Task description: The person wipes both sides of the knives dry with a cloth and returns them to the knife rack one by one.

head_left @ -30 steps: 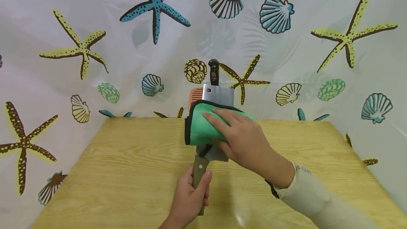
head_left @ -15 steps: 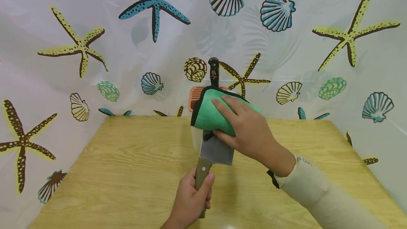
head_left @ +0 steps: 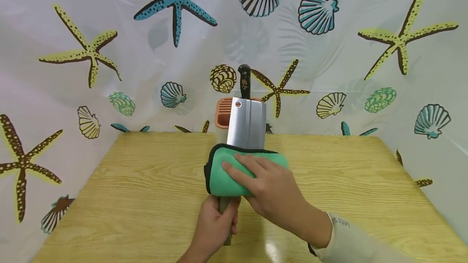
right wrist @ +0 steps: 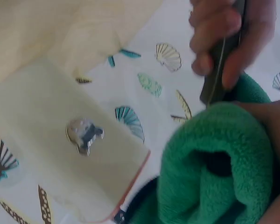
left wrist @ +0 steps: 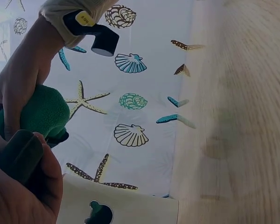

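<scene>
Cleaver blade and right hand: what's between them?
The green plush cloth. The head view shows it under the right hand and across the lower part of the cleaver blade; the blade's upper part shows above it.

My cloth [head_left: 228, 177] is plain green, edged in black. The cleaver I hold has a silver-grey blade [head_left: 239, 129] and an olive-green handle [head_left: 224, 204]; the knife handle [head_left: 245, 82] behind is black with reddish-brown marks. I see an orange top on the pale holder [head_left: 218, 113]. The surface [head_left: 146, 173] is yellowish with wavy wood grain, and the white sheet [head_left: 199, 68] carries starfish and shells in yellow, brown, blue and green. My sleeve [head_left: 360, 240] is cream with dark lettering.
</scene>
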A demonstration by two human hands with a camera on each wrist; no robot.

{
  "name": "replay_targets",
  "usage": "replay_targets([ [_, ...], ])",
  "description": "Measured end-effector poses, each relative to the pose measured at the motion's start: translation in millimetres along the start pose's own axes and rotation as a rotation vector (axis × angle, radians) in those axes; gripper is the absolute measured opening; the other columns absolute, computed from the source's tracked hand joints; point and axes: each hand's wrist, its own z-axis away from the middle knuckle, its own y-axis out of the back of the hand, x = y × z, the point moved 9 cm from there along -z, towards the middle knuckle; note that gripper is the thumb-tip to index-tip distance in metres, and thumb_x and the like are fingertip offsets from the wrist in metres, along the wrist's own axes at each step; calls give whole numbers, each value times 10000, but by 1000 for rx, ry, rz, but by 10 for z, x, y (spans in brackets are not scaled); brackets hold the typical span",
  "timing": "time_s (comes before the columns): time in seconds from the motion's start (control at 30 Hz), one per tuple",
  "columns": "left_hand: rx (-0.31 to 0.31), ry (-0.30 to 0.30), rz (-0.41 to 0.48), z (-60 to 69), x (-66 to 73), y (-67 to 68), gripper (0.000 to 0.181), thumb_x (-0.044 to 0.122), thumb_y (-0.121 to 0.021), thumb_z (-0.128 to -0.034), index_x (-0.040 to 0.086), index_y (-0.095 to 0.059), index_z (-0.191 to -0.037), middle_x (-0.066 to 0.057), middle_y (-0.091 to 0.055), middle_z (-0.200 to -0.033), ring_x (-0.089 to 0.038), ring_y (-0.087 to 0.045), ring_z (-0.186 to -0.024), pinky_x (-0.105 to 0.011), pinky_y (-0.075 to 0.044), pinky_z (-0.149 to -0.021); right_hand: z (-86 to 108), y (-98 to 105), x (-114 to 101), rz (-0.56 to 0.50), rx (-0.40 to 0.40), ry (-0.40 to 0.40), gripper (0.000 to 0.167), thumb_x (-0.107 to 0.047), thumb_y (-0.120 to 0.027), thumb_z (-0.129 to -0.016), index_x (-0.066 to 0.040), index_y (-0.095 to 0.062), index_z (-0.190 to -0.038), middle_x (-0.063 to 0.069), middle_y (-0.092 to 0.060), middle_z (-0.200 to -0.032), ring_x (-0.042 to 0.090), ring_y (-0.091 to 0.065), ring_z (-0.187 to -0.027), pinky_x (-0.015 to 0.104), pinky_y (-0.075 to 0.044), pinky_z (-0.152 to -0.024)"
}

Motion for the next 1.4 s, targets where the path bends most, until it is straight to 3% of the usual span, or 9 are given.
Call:
replay_targets([
  [0.07, 0, -20, -1, -1, 12, 3, 250, 98, -535, -1026, -70, -530, -842, -231, -527, -599, -19, -509, -421, -286, -524, -417, 42, 32, -91, -21, 54, 41, 613, -121, -798, -748, -261, -648, -1325, 59, -693, -1243, 230, -693, -1050, 376, -600, -854],
  [0.27, -1, 31, 25, 23, -27, 13, 232, 74, -538, -1016, -72, -548, -836, -176, -539, -632, -51, -512, -462, -259, -530, -468, 140, 48, -200, -93, 112, 106, 610, -212, -802, -720, -268, -656, -1309, 60, -665, -1249, 215, -666, -1034, 375, -533, -872],
  [0.37, -25, -32, 5, 18, 31, -15, 242, 83, -531, -1025, -60, -538, -829, -224, -521, -607, -33, -506, -453, -273, -524, -450, 118, 59, -126, -114, 122, 79, 612, -182, -802, -725, -265, -655, -1313, 61, -666, -1245, 224, -671, -1042, 397, -543, -867],
  [0.47, -51, -67, -15, 11, 76, -67, 253, 140, -537, -1037, -36, -529, -855, -204, -513, -589, -18, -502, -447, -274, -511, -427, 40, 101, 15, -102, 131, 29, 602, -98, -784, -751, -261, -656, -1316, 69, -677, -1231, 239, -676, -1057, 425, -570, -864],
  [0.67, -103, 75, 4, 39, -6, -182, 324, 307, -570, -1030, -14, -528, -1025, -17, -517, -618, -43, -508, -442, -260, -518, -442, -133, 167, 448, -34, 126, -104, 602, -107, -804, -778, -250, -639, -1339, 108, -670, -1249, 309, -674, -1091, 487, -592, -874],
  [0.87, -127, 99, 1, 68, -36, -241, 354, 321, -581, -1022, -28, -556, -1073, -15, -529, -622, -32, -512, -435, -254, -532, -442, -263, 210, 925, 14, 105, -221, 586, -116, -776, -839, -221, -600, -1388, 141, -647, -1287, 355, -658, -1142, 529, -596, -855],
  [1.0, -139, 114, 16, 81, -59, -251, 335, 291, -612, -1007, -23, -557, -1110, -8, -537, -632, -28, -526, -451, -256, -542, -462, -296, 243, 1106, 25, 119, -276, 595, -167, -781, -863, -196, -570, -1418, 149, -634, -1299, 354, -642, -1176, 541, -588, -875],
  [1.2, -220, 112, 169, 78, -67, -272, 340, 228, -616, -1006, -42, -466, -1150, -2, -599, -754, -34, -630, -522, -201, -529, -463, -223, 193, 896, 5, 141, -188, 627, -171, -788, -850, -195, -552, -1431, 155, -616, -1339, 356, -635, -1181, 530, -570, -926],
  [1.4, -261, 74, 282, 77, -1, -243, 237, 136, -620, -993, 18, -442, -1097, 81, -572, -683, 6, -521, -414, -175, -466, -418, -122, 154, 522, -33, 133, -98, 629, -148, -773, -798, -202, -583, -1396, 114, -637, -1311, 311, -637, -1161, 500, -553, -959],
])
